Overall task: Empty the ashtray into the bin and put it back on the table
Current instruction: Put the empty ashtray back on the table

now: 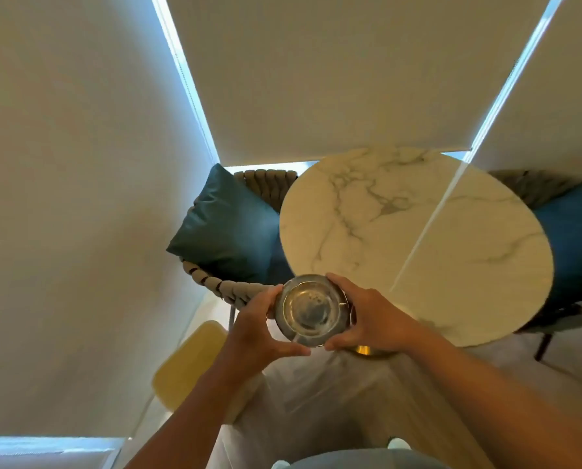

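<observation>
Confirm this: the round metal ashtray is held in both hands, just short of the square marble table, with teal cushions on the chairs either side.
One thing is wrong: the marble table is round, not square, as the head view shows. The rest stands: the round metal ashtray is held between the left hand and right hand, near the table's edge, with teal cushions on the chairs either side.

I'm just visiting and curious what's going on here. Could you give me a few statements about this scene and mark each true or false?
1. Both hands hold the ashtray. True: left hand, right hand.
2. The ashtray rests on the table. False: it is held at the table's near edge.
3. The tabletop is round, marble-patterned. True.
4. The cushion is red. False: dark teal.
5. The ashtray is heaped with butts. False: none are visible in its shiny bowl.
</observation>
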Demonstrator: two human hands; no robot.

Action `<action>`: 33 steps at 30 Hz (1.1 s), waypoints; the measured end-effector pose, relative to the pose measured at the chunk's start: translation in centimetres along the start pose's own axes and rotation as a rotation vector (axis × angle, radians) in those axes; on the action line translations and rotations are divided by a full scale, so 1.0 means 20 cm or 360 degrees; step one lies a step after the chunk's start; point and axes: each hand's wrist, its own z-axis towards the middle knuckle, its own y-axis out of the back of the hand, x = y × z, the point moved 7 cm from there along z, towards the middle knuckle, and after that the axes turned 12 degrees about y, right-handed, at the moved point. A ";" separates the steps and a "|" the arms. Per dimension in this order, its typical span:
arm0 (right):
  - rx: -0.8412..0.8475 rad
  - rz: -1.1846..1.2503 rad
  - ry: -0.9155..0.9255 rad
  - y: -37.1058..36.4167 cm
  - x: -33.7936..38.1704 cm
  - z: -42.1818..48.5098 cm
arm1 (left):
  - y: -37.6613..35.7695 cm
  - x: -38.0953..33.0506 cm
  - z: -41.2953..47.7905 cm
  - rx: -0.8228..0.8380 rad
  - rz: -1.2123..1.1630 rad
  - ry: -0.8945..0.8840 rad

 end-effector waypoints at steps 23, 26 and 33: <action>-0.0193 -0.0050 -0.0394 1.00 -0.96 -0.50 | -1.07 -0.71 0.85 0.0387 0.0178 -0.0015; -0.0214 -0.0046 -0.0458 1.03 -1.10 -0.37 | -1.12 -0.64 1.06 0.0437 0.0203 0.0033; -0.0157 -0.0159 -0.0657 1.07 -1.53 -0.04 | -1.30 -0.42 1.53 0.0524 0.0183 0.0104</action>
